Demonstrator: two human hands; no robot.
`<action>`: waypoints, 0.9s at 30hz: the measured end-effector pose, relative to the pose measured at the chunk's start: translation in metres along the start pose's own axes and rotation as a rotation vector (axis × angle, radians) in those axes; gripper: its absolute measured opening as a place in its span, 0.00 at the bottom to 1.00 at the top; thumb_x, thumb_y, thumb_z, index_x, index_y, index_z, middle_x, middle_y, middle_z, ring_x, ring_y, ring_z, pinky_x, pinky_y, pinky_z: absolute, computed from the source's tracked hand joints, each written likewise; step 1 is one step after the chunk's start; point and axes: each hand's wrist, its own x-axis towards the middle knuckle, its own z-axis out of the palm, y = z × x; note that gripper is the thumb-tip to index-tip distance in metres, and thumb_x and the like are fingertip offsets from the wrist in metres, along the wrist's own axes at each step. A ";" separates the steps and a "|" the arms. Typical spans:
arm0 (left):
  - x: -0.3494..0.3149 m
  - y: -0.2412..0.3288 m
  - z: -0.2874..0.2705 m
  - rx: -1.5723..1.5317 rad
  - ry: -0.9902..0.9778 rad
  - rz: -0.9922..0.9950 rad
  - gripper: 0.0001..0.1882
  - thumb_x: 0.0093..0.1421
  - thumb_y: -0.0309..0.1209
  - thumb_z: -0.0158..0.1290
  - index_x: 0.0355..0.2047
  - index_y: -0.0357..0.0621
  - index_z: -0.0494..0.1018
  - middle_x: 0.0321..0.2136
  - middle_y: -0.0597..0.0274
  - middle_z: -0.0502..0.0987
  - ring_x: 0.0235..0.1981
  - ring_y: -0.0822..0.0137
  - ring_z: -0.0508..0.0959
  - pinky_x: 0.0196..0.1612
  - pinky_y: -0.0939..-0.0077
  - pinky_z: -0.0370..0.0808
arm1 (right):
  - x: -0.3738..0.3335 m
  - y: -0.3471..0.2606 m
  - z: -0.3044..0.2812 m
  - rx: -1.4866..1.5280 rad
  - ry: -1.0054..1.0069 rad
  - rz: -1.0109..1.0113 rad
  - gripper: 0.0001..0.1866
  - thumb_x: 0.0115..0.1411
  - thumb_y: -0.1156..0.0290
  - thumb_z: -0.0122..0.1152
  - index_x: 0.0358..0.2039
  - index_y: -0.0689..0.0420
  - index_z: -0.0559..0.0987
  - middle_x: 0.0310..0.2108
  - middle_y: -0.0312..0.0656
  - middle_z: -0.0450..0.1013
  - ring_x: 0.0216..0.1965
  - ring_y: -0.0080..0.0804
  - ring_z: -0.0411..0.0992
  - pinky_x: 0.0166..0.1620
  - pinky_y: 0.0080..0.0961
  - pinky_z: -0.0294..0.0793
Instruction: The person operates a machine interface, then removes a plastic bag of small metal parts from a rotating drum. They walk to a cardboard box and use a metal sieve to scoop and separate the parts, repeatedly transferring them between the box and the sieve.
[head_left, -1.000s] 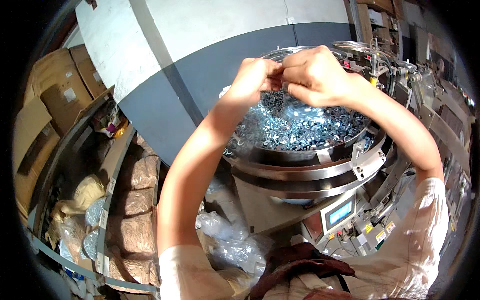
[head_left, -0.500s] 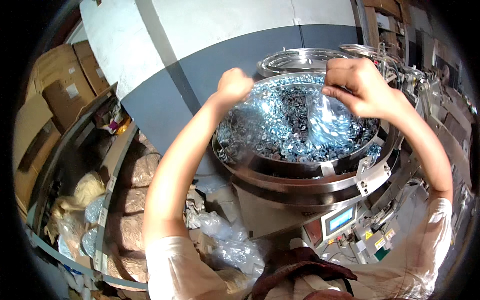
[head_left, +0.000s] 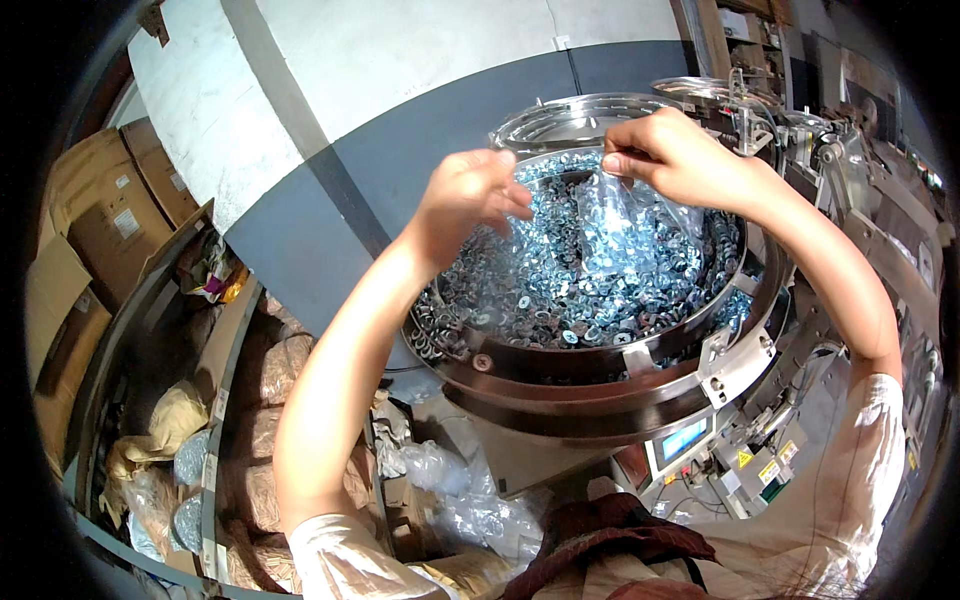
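A round metal feeder bowl [head_left: 640, 357] stands in front of me, heaped with small shiny screws [head_left: 540, 290], some showing cross-slotted heads. My right hand [head_left: 675, 160] pinches the top of a clear plastic bag [head_left: 612, 225] between thumb and fingers. The bag hangs over the screws at the right of the bowl; whether any screws are still inside it is hard to tell. Over the bowl's left rim, my left hand [head_left: 465, 200] has its fingers loosely apart, a little blurred, with nothing visible in them.
Behind the bowl is a second metal bowl [head_left: 580, 120]. A small screen [head_left: 684, 440] and machine parts sit below right. Brown wrapped packs [head_left: 285, 375], cardboard boxes [head_left: 110, 200] and crumpled clear plastic [head_left: 485, 510] lie to the left and below.
My left hand has gone from a closed fist to loosely spread fingers. My right hand has shifted left with the bag. The whole view has shifted slightly too.
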 end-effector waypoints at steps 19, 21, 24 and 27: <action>-0.045 0.002 -0.009 -0.038 0.143 -0.115 0.15 0.62 0.41 0.48 0.21 0.48 0.65 0.18 0.72 0.66 0.18 0.78 0.64 0.19 0.85 0.58 | -0.006 0.027 0.036 -0.044 -0.567 0.001 0.09 0.42 0.67 0.65 0.20 0.60 0.80 0.17 0.49 0.73 0.24 0.45 0.74 0.30 0.39 0.70; -0.045 0.002 -0.010 -0.077 0.165 -0.098 0.15 0.62 0.41 0.48 0.21 0.49 0.65 0.18 0.72 0.66 0.18 0.78 0.65 0.19 0.86 0.58 | 0.002 0.034 0.037 0.185 -0.451 0.150 0.07 0.41 0.70 0.63 0.20 0.60 0.81 0.15 0.45 0.73 0.20 0.34 0.73 0.26 0.33 0.69; -0.052 0.006 -0.015 -0.132 0.188 -0.079 0.14 0.64 0.40 0.46 0.23 0.49 0.65 0.17 0.74 0.63 0.19 0.79 0.65 0.19 0.87 0.58 | 0.028 0.033 0.026 0.395 -0.231 0.361 0.05 0.41 0.73 0.57 0.14 0.59 0.78 0.12 0.35 0.68 0.15 0.21 0.63 0.21 0.23 0.62; -0.059 0.004 -0.021 -0.216 0.184 -0.076 0.12 0.64 0.38 0.46 0.25 0.47 0.65 0.17 0.74 0.62 0.17 0.80 0.63 0.17 0.87 0.57 | 0.051 0.041 0.011 0.594 -0.242 0.524 0.07 0.42 0.74 0.54 0.12 0.60 0.76 0.11 0.33 0.66 0.15 0.18 0.61 0.19 0.19 0.58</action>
